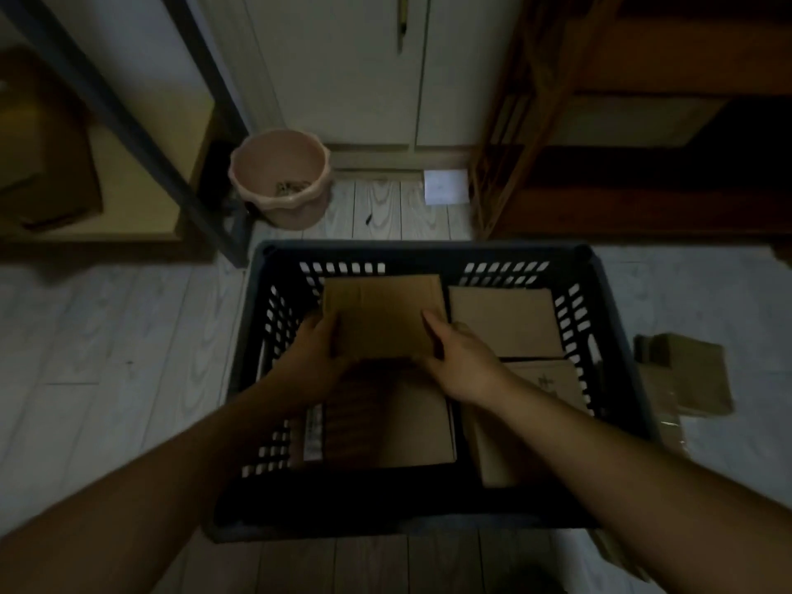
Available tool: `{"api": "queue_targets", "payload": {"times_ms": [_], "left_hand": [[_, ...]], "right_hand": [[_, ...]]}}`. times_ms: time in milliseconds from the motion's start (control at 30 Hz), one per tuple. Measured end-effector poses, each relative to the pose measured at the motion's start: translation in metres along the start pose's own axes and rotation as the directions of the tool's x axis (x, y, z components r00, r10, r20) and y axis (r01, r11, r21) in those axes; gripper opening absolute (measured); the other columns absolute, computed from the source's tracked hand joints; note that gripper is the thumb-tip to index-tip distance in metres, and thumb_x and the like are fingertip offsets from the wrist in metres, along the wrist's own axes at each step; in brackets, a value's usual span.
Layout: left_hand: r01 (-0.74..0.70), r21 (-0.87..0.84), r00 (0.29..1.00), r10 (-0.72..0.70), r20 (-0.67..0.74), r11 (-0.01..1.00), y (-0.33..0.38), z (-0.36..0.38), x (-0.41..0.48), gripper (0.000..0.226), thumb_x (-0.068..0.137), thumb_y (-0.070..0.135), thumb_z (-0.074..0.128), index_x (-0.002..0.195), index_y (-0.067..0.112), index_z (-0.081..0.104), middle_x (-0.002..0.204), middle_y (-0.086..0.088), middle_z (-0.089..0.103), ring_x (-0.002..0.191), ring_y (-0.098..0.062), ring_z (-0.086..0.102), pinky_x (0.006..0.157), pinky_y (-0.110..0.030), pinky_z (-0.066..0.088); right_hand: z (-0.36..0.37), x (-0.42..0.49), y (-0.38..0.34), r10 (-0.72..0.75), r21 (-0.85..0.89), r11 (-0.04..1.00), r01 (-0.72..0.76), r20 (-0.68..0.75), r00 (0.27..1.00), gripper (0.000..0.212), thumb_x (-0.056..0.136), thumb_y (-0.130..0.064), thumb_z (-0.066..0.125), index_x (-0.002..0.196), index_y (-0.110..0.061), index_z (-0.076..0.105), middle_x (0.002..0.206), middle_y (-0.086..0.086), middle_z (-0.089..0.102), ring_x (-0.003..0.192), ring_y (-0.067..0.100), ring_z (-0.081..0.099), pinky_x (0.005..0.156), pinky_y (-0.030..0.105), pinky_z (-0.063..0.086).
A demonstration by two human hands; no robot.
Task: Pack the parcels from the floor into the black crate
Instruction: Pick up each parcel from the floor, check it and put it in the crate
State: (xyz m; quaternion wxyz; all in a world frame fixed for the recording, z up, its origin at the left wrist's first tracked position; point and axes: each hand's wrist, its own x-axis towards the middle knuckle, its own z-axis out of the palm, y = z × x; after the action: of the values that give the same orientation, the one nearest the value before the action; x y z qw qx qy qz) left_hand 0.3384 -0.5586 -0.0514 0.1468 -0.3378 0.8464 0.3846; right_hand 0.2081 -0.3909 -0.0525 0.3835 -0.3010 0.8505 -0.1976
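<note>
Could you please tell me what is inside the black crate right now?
The black crate holds several cardboard parcels; both hands grip another. Arms hide the exact count.

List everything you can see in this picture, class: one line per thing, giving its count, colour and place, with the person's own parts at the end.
black crate: one, black with slotted walls, on the floor at the centre.
held parcel: one, brown cardboard, over the crate's far left part, gripped at both sides.
parcels in the crate: at least three more, brown, lying far right, near right and near left.
parcels on the floor: brown cardboard, number unclear, right of the crate.
pink bucket: one, pink, on the floor beyond the crate, to the left.
white paper: one, white, on the floor by the wooden shelf.
wooden shelf: one, brown, upper right.
left hand: one, on the held parcel's left edge.
right hand: one, on its right edge.
</note>
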Motion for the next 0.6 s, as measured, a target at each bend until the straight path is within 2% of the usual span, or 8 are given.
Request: {"api": "queue_targets", "payload": {"times_ms": [100,167,267,333,500,600], "left_hand": [[-0.045,0.087,0.999,0.046,-0.020,0.995,-0.017,0.017,0.023,0.076,0.091,0.025,0.056,0.150,0.017,0.010,0.153,-0.013,0.019,0.134,-0.029,0.034,0.110,-0.037,0.034],[-0.082,0.124,0.994,0.091,-0.064,0.989,-0.019,0.021,0.036,0.071,0.093,0.022,0.054,0.149,0.014,0.013,0.153,-0.012,0.019,0.136,-0.028,0.030,0.110,-0.034,0.029],[-0.118,0.202,0.987,0.137,-0.080,0.972,-0.017,0.023,0.050,0.071,0.093,0.022,0.054,0.150,0.012,0.011,0.156,-0.010,0.014,0.140,-0.026,0.024,0.112,-0.030,0.023],[-0.107,0.240,0.989,0.128,-0.073,0.965,-0.014,0.026,0.058,0.074,0.093,0.028,0.054,0.150,0.016,0.009,0.156,-0.009,0.015,0.140,-0.025,0.026,0.113,-0.032,0.024],[-0.100,0.319,0.994,0.108,-0.006,0.942,0.005,0.028,0.060,0.073,0.093,0.039,0.050,0.150,0.023,0.007,0.157,-0.010,0.011,0.139,-0.026,0.029,0.112,-0.035,0.028],[-0.106,0.416,0.994,0.105,0.026,0.903,-0.002,0.020,0.060,0.074,0.091,0.046,0.050,0.150,0.025,0.010,0.158,-0.009,-0.003,0.142,-0.029,0.021,0.114,-0.037,0.026]], "right_hand": [[0.014,0.025,0.020,-0.059,-0.068,0.996,0.057,-0.034,0.998,0.068,0.096,-0.042,0.048,0.151,-0.035,0.009,0.145,0.010,0.033,0.123,0.026,0.047,0.097,0.029,0.039],[0.017,0.035,0.024,-0.097,-0.090,0.992,0.090,-0.074,0.993,0.068,0.096,-0.041,0.048,0.151,-0.035,0.010,0.147,0.010,0.030,0.123,0.026,0.045,0.099,0.031,0.039],[0.013,0.041,0.029,-0.162,-0.176,0.974,0.139,-0.121,0.979,0.066,0.094,-0.042,0.051,0.150,-0.031,0.017,0.146,0.008,0.029,0.125,0.024,0.042,0.098,0.032,0.039],[0.008,0.039,0.034,-0.198,-0.267,0.951,0.154,-0.148,0.969,0.065,0.093,-0.044,0.052,0.148,-0.030,0.022,0.147,0.006,0.027,0.131,0.023,0.035,0.102,0.034,0.037],[-0.007,0.030,0.040,-0.167,-0.343,0.933,0.107,-0.153,0.974,0.069,0.092,-0.049,0.051,0.150,-0.029,0.019,0.159,-0.001,0.005,0.144,0.022,0.014,0.113,0.037,0.023],[-0.005,0.034,0.038,-0.177,-0.337,0.934,0.120,-0.143,0.974,0.071,0.089,-0.050,0.053,0.149,-0.029,0.020,0.158,-0.003,0.005,0.143,0.023,0.017,0.111,0.036,0.026]]}}
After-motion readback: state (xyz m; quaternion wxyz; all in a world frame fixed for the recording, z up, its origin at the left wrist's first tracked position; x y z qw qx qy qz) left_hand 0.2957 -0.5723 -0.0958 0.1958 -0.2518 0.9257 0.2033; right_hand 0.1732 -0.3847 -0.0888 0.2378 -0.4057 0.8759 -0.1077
